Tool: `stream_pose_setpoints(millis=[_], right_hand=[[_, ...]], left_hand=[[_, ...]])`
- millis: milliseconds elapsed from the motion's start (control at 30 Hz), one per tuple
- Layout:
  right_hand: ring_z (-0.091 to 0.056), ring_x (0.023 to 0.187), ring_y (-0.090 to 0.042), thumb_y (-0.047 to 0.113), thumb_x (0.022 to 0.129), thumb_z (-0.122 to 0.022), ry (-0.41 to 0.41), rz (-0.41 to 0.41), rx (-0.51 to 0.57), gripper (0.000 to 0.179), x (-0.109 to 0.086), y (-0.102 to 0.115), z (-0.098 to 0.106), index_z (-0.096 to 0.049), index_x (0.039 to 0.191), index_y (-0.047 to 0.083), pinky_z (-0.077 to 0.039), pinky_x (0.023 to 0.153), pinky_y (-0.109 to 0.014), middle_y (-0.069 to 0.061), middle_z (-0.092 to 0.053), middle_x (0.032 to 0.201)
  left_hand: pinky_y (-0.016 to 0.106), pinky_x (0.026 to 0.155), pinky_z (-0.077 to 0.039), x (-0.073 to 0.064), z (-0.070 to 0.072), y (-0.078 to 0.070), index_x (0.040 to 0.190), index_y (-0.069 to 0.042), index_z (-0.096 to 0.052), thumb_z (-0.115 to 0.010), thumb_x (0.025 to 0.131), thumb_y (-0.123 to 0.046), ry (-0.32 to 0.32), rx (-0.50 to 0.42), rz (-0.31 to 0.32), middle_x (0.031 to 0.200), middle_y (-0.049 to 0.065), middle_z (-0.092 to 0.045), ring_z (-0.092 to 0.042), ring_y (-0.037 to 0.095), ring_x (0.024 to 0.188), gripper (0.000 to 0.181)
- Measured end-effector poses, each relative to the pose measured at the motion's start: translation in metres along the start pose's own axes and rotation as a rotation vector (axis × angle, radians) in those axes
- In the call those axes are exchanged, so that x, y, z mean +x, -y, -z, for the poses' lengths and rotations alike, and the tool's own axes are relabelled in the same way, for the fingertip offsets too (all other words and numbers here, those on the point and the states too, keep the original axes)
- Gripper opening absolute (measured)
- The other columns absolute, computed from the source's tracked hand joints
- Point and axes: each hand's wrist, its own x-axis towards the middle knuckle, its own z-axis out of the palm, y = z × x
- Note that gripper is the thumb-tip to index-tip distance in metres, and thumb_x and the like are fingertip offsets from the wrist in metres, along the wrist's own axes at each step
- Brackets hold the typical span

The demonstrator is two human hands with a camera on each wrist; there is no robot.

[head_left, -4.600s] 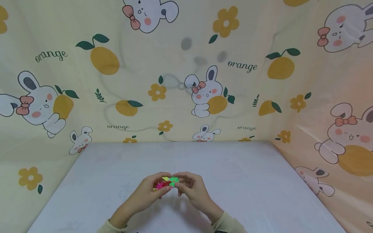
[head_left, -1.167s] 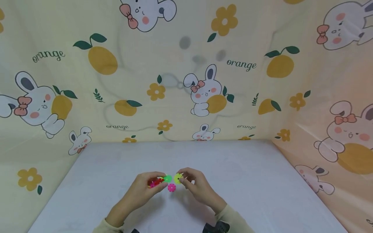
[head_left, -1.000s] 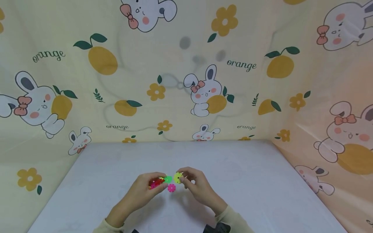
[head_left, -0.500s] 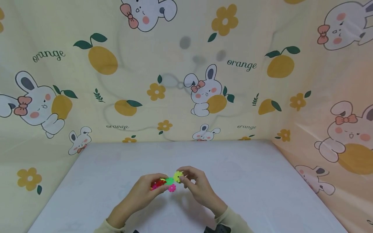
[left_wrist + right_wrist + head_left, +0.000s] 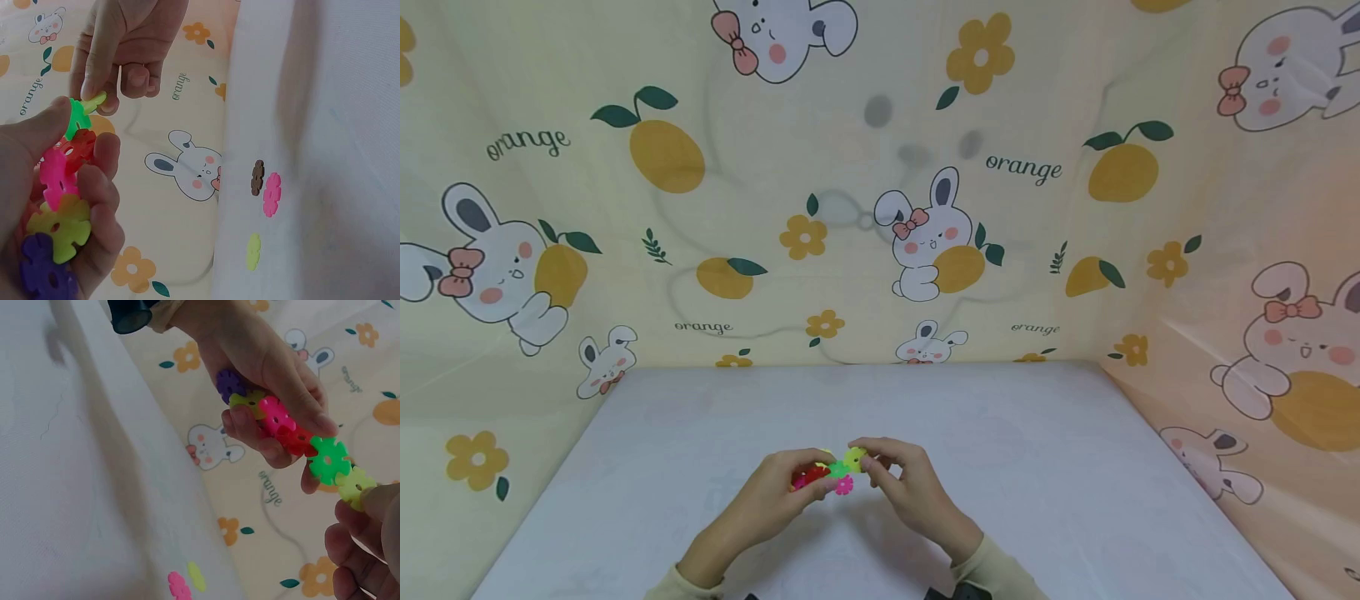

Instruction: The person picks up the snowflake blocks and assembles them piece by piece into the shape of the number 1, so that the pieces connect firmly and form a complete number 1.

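My left hand (image 5: 772,493) holds a chain of flower-shaped interlocking plastic discs, its fingers curled round them. Along the chain run a purple disc (image 5: 47,269), a yellow disc (image 5: 60,228), a pink disc (image 5: 277,414), a red disc (image 5: 297,440) and a green disc (image 5: 329,460). The green disc sits at the far end, by the left thumb and fingertips. Between thumb and fingers, my right hand (image 5: 917,487) pinches another yellow disc (image 5: 355,485). That disc's edge meets the green one's edge, set at an angle to it in the left wrist view.
On the white table (image 5: 1000,417) lie a loose pink disc (image 5: 272,194), a brown disc (image 5: 257,177) and a yellow-green disc (image 5: 253,252), below the hands. A printed cloth (image 5: 760,167) with rabbits and oranges hangs at the back and sides.
Earlier both hands were at the green disc. Later the right hand held the yellow disc apart from it; now that disc has come down and left to the green disc's edge.
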Motion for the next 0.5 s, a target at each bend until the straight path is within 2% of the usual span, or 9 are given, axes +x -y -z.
stream_pose_setpoints(millis=[200,500], right_hand=[[-0.056,0.070,-0.002,0.010,0.101,-0.060,0.015,-0.016,-0.044,0.027,-0.0015,0.0030,0.0005,-0.071,0.125,0.015,-0.048,0.060,-0.019,-0.008,-0.071,0.092],[-0.051,0.062,-0.001,0.010,0.103,-0.058,0.024,-0.046,-0.044,0.029,-0.0022,0.0047,-0.0012,-0.069,0.128,0.016,-0.047,0.055,-0.019,-0.006,-0.071,0.090]], left_hand=[[0.021,0.064,-0.053,-0.0011,-0.0001,0.0006,0.116,-0.007,-0.070,-0.070,0.096,-0.032,-0.009,0.006,-0.008,0.085,-0.003,-0.073,-0.064,0.003,0.071,0.032],[0.022,0.062,-0.052,-0.0009,0.0001,-0.0005,0.116,-0.006,-0.070,-0.069,0.096,-0.033,-0.003,-0.011,-0.003,0.082,-0.002,-0.072,-0.062,0.004,0.069,0.033]])
